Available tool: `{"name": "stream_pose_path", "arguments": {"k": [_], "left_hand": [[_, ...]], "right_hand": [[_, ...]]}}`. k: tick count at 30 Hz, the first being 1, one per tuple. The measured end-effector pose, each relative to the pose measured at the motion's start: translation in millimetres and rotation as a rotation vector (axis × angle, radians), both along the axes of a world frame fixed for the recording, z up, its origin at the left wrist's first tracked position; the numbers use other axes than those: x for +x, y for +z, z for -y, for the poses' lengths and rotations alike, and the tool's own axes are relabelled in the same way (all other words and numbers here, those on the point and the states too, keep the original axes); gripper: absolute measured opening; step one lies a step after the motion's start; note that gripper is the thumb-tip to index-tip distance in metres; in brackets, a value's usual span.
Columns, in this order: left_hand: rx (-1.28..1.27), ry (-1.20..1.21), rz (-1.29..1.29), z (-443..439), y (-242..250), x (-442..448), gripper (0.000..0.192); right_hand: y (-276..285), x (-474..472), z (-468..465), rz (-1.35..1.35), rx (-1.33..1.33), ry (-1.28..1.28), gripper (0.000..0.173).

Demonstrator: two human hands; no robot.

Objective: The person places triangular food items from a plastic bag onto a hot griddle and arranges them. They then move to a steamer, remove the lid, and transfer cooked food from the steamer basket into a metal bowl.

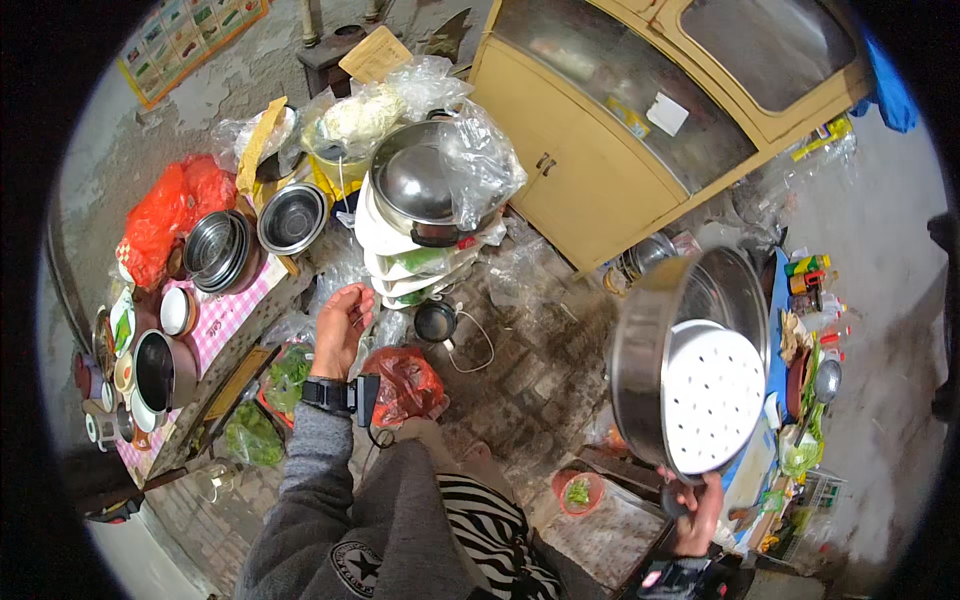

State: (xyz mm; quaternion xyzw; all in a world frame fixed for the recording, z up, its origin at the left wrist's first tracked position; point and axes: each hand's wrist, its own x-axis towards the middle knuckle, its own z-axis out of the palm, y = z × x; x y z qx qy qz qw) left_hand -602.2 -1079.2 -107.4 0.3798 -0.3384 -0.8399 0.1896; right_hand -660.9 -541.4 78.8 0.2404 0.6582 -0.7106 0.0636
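At the right, my right hand [696,510] grips the lower edge of a large round stainless steel steamer pot [637,360], which is tilted on its side. Against its opening shows a white disc [712,405] dotted with dark holes or spots. My left hand [343,326] is raised with loosely curled fingers and nothing visible in it. Just beyond the left hand, a lidded steel pot [412,180] sits on a stack of white trays [386,266], partly covered by a clear plastic bag [484,165]. A red plastic bag [401,382] lies below my left hand.
A checked-cloth table [232,304] at left carries steel bowls [217,251] and a deep pot [176,371]. A small electric pot [435,321] with a cord sits on the brick floor. Behind stands a yellow cabinet [577,165]. Bottles [810,281] and vegetables crowd the right-hand table.
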Motion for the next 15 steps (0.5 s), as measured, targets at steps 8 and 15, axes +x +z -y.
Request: {"name": "stream_pose_path", "arguments": {"k": [8, 15], "left_hand": [[-0.139, 0.01, 0.076, 45.0, 5.6, -35.3, 0.016], [-0.218, -0.113, 0.07, 75.4, -4.9, -114.6, 0.026]], "right_hand": [[-20.5, -105.7, 132.0, -0.001, 0.085, 0.261, 0.025], [-52.1, -191.5, 171.0, 0.103, 0.084, 0.411, 0.023]]}}
